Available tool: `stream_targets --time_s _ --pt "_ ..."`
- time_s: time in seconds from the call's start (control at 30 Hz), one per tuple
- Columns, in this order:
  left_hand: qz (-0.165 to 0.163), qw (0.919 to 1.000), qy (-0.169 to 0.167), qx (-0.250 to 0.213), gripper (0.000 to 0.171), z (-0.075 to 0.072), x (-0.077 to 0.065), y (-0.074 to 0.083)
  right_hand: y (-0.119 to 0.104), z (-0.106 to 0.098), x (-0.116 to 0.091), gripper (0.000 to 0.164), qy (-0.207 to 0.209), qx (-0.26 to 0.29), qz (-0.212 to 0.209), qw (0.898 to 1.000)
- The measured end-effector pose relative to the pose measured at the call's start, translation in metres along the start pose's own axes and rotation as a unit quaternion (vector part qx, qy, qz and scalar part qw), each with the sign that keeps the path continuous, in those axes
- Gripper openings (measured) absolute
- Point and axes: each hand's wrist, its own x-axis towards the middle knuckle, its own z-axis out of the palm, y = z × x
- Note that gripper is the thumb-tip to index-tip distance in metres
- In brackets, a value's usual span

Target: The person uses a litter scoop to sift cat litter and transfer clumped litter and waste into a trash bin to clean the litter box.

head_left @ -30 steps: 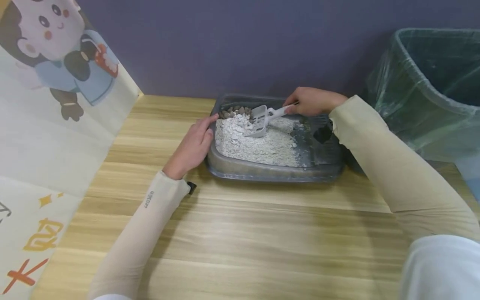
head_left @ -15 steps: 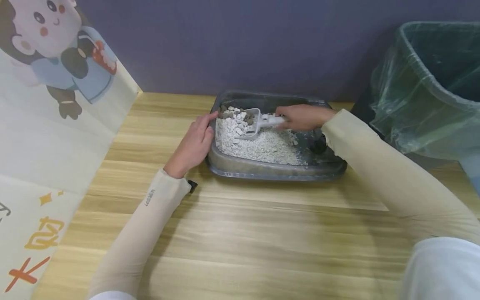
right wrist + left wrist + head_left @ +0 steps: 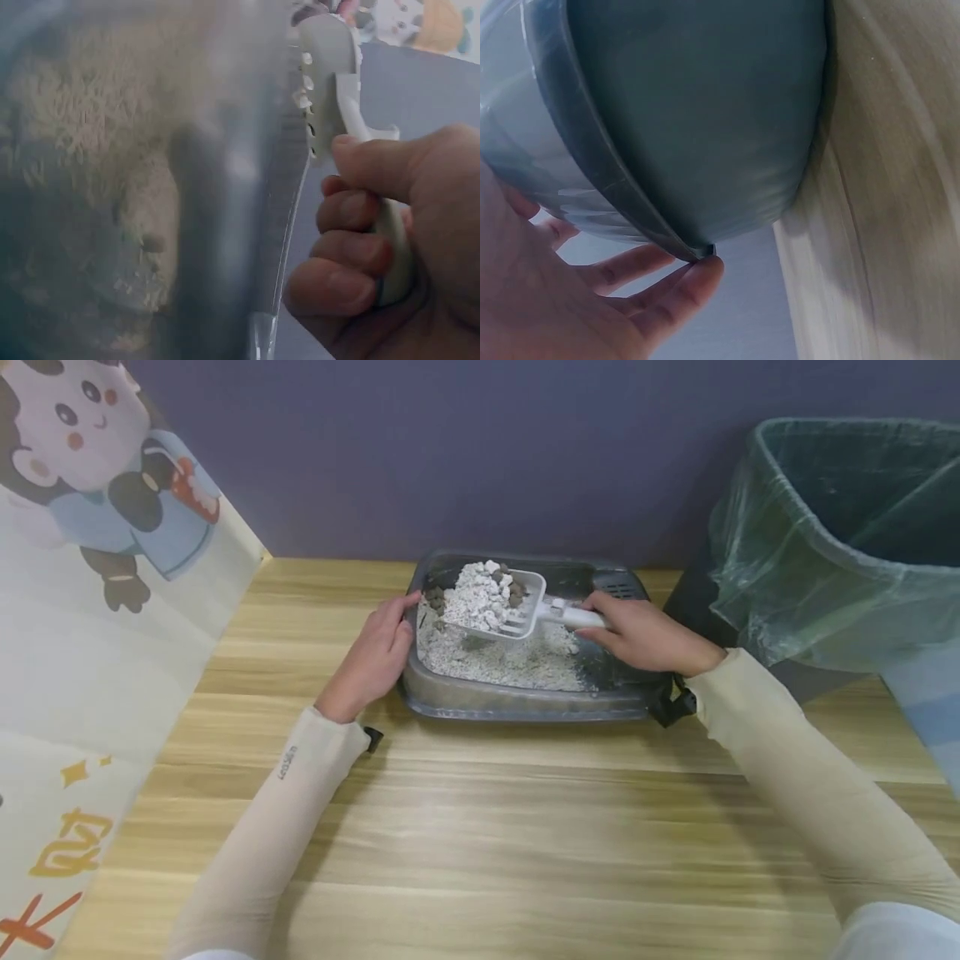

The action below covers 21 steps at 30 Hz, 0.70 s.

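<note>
In the head view a grey litter box [image 3: 525, 700] stands against the wall, with pale litter [image 3: 510, 667] spread over its left and middle part. My right hand [image 3: 648, 631] holds a white litter scoop [image 3: 576, 614] by its handle, fingers wrapped round it in the right wrist view. Raised above the litter, the scoop carries a heap of white litter and brown clumps [image 3: 517, 593]. More brown lumps [image 3: 435, 600] lie at the box's back left corner. My left hand [image 3: 371, 652] grips the box's left rim, thumb and fingers at its edge [image 3: 604, 161] in the left wrist view.
To the right of the box stands a dark bin [image 3: 701, 602] lined with a translucent green bag [image 3: 780, 602], its mouth wide. The wooden table [image 3: 480, 827] stretches in front. A purple wall [image 3: 465, 460] rises behind, and a printed wall [image 3: 112, 668] borders the left.
My right hand has pushed the scoop left through the litter, then lifted it, now heaped, above the box. The left hand has stayed on the rim.
</note>
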Motion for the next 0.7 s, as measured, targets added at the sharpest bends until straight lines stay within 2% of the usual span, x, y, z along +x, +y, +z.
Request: stream_targets --time_s 0.2,0.4,0.7 --pt "0.005 1.0000 0.008 0.002 0.047 0.001 0.001 -0.002 0.005 0.014 -0.009 0.034 0.065 0.053 0.016 0.996" --pt "0.014 0.9998 0.015 0.005 0.046 0.003 0.001 -0.003 0.007 0.027 -0.011 0.038 0.089 0.077 0.021 0.993" --pt "0.019 0.9996 0.019 0.004 0.046 0.003 0.002 -0.003 0.015 0.042 -0.013 0.035 0.160 0.085 -0.011 0.983"
